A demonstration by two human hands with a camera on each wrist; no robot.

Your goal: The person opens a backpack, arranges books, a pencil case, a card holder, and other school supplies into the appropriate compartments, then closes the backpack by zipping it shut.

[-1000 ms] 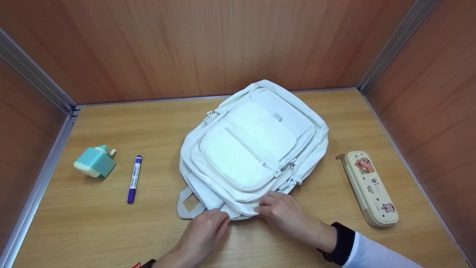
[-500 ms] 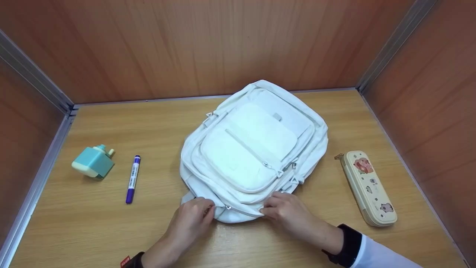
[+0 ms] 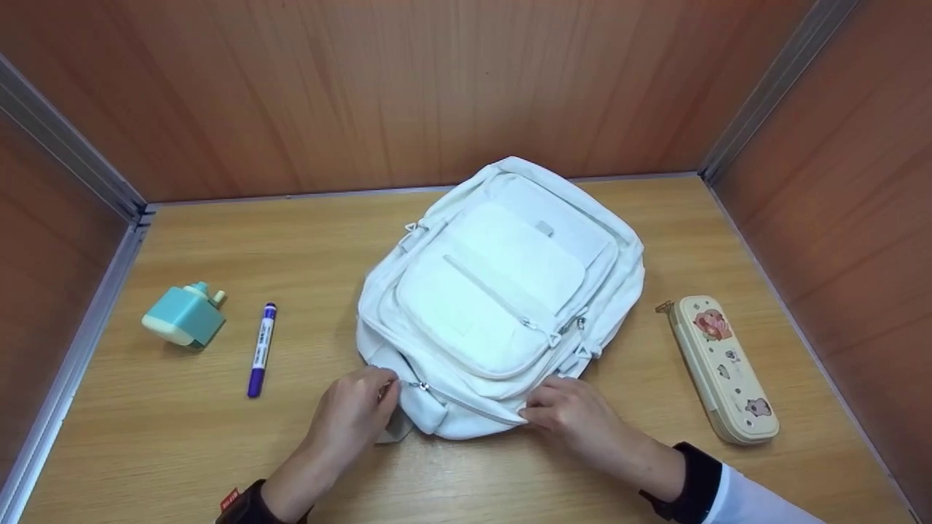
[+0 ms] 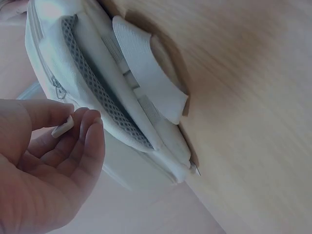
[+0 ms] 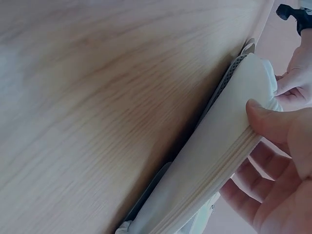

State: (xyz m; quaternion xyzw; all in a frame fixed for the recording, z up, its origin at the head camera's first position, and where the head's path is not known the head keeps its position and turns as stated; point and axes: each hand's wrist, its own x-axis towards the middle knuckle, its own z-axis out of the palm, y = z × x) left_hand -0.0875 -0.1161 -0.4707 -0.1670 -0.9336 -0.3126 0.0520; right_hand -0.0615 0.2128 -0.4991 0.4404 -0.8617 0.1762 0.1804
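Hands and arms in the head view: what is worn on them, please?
No gloves. The left hand has a black band at the wrist, with a small red tag whose pale marks are too small to read. The right hand has a second black band, and beyond it a whitish sleeve.

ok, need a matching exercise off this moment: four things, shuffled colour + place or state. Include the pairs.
Things
1. backpack
2. marker
3. pencil sharpener
4. pencil case

Descriptions
A. cream with printed pictures, rightmost of the four
B. teal and cream, leftmost of the four
C. white, its edge pinched by the right hand
D. purple and white, second from the left

Pairs: 1-C, 2-D, 3-B, 4-A
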